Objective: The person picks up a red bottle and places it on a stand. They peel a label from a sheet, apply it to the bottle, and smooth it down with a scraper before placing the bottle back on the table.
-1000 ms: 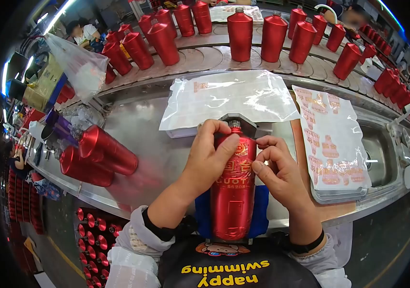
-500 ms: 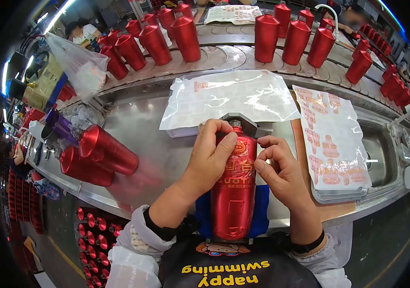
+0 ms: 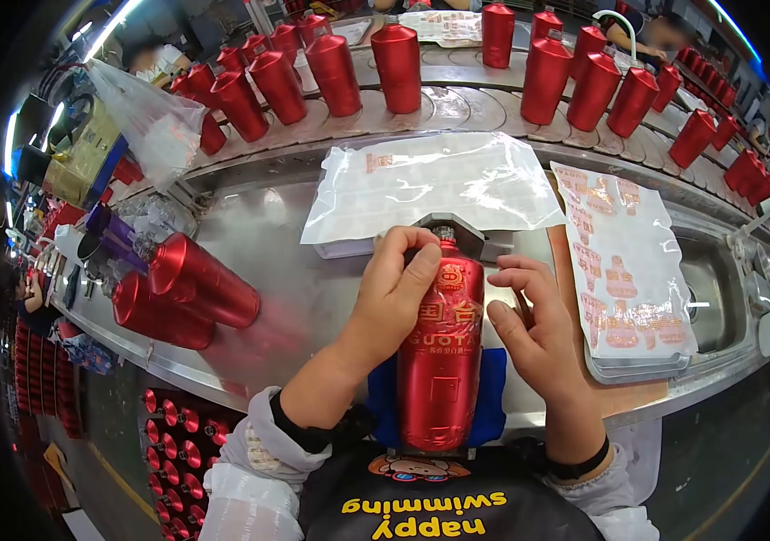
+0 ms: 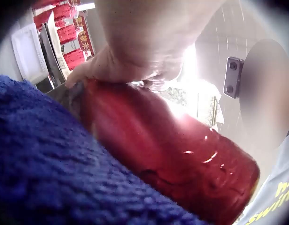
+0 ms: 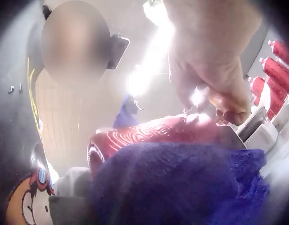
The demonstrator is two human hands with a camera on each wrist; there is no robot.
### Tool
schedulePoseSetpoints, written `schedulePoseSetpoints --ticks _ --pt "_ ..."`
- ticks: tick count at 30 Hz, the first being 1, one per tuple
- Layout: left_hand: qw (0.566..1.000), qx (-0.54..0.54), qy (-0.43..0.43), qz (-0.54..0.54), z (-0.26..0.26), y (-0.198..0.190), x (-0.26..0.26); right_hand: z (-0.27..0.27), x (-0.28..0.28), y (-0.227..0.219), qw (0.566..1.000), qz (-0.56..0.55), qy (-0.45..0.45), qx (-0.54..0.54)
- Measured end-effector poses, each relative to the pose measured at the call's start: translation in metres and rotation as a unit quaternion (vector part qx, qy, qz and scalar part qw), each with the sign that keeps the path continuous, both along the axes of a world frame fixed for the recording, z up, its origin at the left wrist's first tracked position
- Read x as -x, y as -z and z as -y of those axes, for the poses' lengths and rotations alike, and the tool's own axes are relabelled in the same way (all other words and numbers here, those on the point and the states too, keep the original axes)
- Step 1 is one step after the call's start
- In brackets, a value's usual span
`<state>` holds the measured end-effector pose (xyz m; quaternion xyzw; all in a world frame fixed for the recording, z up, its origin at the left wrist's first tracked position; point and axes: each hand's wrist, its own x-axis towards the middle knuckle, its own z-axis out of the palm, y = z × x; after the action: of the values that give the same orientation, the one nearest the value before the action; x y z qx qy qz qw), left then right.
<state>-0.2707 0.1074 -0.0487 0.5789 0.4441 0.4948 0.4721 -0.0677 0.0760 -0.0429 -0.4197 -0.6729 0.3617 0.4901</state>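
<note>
A red bottle [image 3: 439, 379] with gold lettering and a clear stopper lies in front of the person, its neck in a dark holder [image 3: 466, 238], with blue plush cloth [image 3: 490, 397] under it. The left hand [image 3: 391, 293] grips the bottle at its neck and shoulder, the thumb along the upper left side. To the right of the bottle, the right hand [image 3: 534, 329] is held with its fingers loosely bent and nothing between them. From the right wrist, the bottle's patterned side [image 5: 149, 133] shows above the blue cloth [image 5: 182, 187].
A white sticker sheet [image 3: 430, 185] lies behind the holder; another with red and gold stickers [image 3: 619, 270] is at the right, next to a sink [image 3: 719, 316]. Two red bottles [image 3: 205, 279] lean at left. Several more stand on a curved conveyor [image 3: 430, 104] at the back.
The right hand has drawn slightly right, away from the bottle, and its fingers have spread a little. The left hand stays at the neck. Bottles on the conveyor have moved right.
</note>
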Motion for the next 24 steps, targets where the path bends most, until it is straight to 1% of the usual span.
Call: schedulePoseSetpoints --ticks 3,6,7,9,11,14,15,18,19,22,23,24 --pt "0.997 0.005 0.055 0.055 0.004 0.005 0.005 0.008 0.000 -0.005 0.990 0.100 0.010 -0.100" --pt "0.996 0.010 0.059 0.067 0.010 0.006 0.004 0.015 0.006 -0.010 0.973 0.156 -0.040 -0.167" --pt "0.995 0.014 0.059 0.074 0.011 0.006 0.004 0.014 0.007 -0.009 0.969 0.166 -0.046 -0.177" --pt "0.994 0.022 0.059 0.088 0.013 0.007 0.003 0.011 0.006 -0.007 0.968 0.179 -0.025 -0.171" --pt "0.989 0.041 0.062 0.127 0.018 0.004 0.004 0.011 0.004 -0.006 0.966 0.195 -0.007 -0.168" --pt "0.981 0.068 0.066 0.170 0.028 0.002 0.006 0.013 0.004 -0.004 0.973 0.176 0.003 -0.147" --pt "0.978 0.076 0.069 0.182 0.031 0.000 0.005 0.013 0.004 -0.002 0.972 0.177 0.006 -0.157" --pt "0.982 0.067 0.059 0.167 0.036 -0.006 -0.002 0.016 0.002 -0.008 0.996 0.084 -0.014 -0.002" --pt "0.983 0.070 0.056 0.158 0.035 -0.006 -0.001 0.012 -0.001 0.001 0.994 0.096 -0.006 -0.052" --pt "0.988 0.077 0.041 0.128 0.026 -0.006 0.000 0.008 -0.003 0.009 0.999 0.025 0.010 -0.033" --pt "0.990 0.080 0.033 0.115 0.022 -0.005 -0.001 0.010 -0.004 0.000 1.000 0.021 0.018 -0.004" --pt "0.991 0.084 0.025 0.102 0.019 -0.006 -0.005 0.008 -0.007 -0.002 1.000 -0.017 0.009 0.012"
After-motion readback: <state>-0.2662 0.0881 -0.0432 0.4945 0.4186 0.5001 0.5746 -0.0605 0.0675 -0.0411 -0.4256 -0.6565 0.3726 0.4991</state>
